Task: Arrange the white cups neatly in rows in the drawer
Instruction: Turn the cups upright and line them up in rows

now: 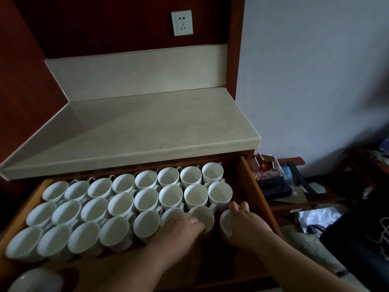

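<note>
Drawer (250, 186) is pulled out from under the bench (147, 127). White cups (145, 199) stand upright and mouth-up inside it in three rows running from the drawer's left wall to its right wall. They are packed rim to rim, handles pointing toward the drawer's back right.

- Back and middle rows: full across the drawer.
- Front row: runs from the drawer's left wall, and both hands are at its right end.
- Left hand (183, 227): grip is curled onto the near wall of the inner cup (203, 213), one place in from the drawer's right end. It partly covers the neighbouring cup on the left. Thumb is hidden.
- Right hand (247, 223): grip is wrapped round the right side of the end cup (225, 225), fingertips over its far rim. This cup sits just beside the drawer's right wall, with a small gap to the inner cup.

One more cup (35, 279) is at the drawer's front left corner, apart from the rows and cut off by the frame edge – can't tell if it sits inside the drawer.

A wall socket (182, 23) is high above the drawer. A box of clutter (271, 172) and a white bag (315, 218) lie to the right of the drawer.
</note>
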A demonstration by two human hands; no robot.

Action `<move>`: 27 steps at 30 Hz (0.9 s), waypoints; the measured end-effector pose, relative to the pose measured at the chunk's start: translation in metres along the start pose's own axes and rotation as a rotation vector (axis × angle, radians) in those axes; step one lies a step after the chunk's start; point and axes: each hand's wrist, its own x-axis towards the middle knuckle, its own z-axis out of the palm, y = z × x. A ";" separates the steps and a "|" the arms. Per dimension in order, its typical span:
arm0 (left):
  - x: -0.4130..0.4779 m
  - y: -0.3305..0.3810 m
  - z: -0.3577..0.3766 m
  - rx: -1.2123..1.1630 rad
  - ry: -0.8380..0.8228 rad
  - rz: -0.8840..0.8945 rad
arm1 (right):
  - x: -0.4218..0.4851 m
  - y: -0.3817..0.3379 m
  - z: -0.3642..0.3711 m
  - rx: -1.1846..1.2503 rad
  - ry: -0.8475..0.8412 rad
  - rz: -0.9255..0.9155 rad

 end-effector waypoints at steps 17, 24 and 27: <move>0.004 0.006 0.004 0.041 -0.035 -0.037 | 0.007 0.009 0.001 0.443 0.055 0.109; 0.005 0.009 0.003 0.042 -0.010 -0.037 | 0.007 0.014 0.001 0.479 0.068 0.070; 0.007 0.009 0.004 0.065 -0.014 -0.040 | 0.007 0.014 0.001 0.476 0.060 0.067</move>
